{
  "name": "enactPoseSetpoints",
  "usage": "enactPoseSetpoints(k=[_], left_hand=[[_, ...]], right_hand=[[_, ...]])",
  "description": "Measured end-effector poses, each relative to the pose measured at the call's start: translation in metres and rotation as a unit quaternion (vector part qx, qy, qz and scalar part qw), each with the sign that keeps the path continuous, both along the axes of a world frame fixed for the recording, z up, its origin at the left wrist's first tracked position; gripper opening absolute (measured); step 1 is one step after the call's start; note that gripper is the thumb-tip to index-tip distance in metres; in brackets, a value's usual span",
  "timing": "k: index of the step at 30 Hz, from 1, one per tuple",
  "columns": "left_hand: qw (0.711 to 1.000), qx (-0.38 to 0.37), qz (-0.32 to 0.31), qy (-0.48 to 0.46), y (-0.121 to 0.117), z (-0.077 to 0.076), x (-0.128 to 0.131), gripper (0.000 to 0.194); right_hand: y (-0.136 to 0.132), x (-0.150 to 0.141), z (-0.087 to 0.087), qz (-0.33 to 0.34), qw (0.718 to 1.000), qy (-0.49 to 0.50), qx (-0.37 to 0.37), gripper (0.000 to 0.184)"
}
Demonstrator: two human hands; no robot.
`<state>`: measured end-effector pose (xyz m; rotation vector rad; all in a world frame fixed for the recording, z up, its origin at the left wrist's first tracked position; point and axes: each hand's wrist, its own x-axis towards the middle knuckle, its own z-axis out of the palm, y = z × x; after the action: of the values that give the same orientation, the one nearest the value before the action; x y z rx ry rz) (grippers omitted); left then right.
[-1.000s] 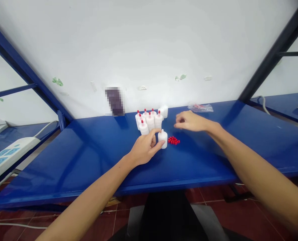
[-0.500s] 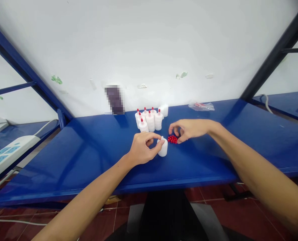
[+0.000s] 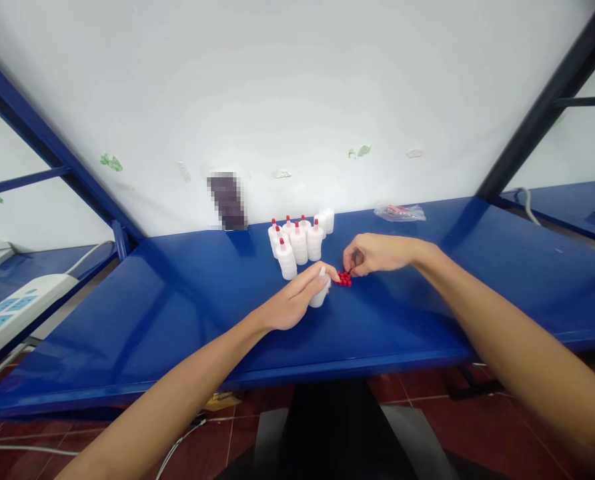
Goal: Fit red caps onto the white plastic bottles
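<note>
My left hand (image 3: pixel 297 297) is wrapped round a white squeeze bottle (image 3: pixel 318 298) that has a bare white nozzle and no red cap on it. The hand's index finger stretches out to the left side of a small pile of red caps (image 3: pixel 345 280) on the table. On the pile's right side, the thumb and fingers of my right hand (image 3: pixel 365 255) are pinched together on a red cap, which the fingertips mostly hide. Behind my left hand stand several white bottles (image 3: pixel 300 248) with red caps on their nozzles, upright in a close group.
White bottles or containers (image 3: pixel 327 220) without red tips stand behind the group, near the wall. A clear plastic bag (image 3: pixel 400 213) with red pieces lies at the back of the blue table (image 3: pixel 177 320). A white power strip (image 3: pixel 22 303) is at the left.
My left hand has gone from pinching the bottle's nozzle to gripping its body, with the index finger reaching to the caps. My right hand's fingers have closed at the pile.
</note>
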<state>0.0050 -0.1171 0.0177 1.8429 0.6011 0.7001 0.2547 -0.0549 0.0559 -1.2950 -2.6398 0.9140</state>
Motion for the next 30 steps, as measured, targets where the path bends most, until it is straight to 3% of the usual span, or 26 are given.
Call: enactPoseSetpoints(k=[3, 6, 10, 14, 18, 24, 30], left_hand=[[0.999, -0.018, 0.029, -0.023, 0.004, -0.003, 0.000, 0.028], [0.996, -0.040, 0.058, -0.051, 0.008, -0.006, 0.000, 0.022], [0.993, -0.028, 0.077, -0.081, 0.010, -0.006, -0.003, 0.028], [0.993, -0.007, 0.096, -0.060, 0.008, -0.004, -0.004, 0.043], [0.993, 0.005, 0.116, -0.018, 0.007, -0.004, -0.003, 0.054], [0.993, -0.005, 0.115, 0.017, 0.010, -0.004, -0.006, 0.048], [0.994, -0.060, 0.088, -0.025, 0.012, -0.001, -0.003, 0.034]], right_hand=[[0.000, -0.003, 0.001, -0.039, 0.995, 0.052, 0.076, 0.011], [-0.010, -0.015, 0.007, -0.074, 0.967, 0.198, 0.142, 0.014], [-0.034, -0.039, 0.014, -0.015, 0.934, 0.339, 0.115, 0.015], [-0.050, -0.056, 0.014, 0.047, 0.932, 0.354, 0.055, 0.007], [-0.051, -0.059, 0.010, 0.035, 0.931, 0.360, 0.053, 0.006], [-0.052, -0.061, 0.008, 0.051, 0.933, 0.351, 0.050, 0.023], [-0.056, -0.066, 0.007, 0.058, 0.937, 0.332, 0.090, 0.020]])
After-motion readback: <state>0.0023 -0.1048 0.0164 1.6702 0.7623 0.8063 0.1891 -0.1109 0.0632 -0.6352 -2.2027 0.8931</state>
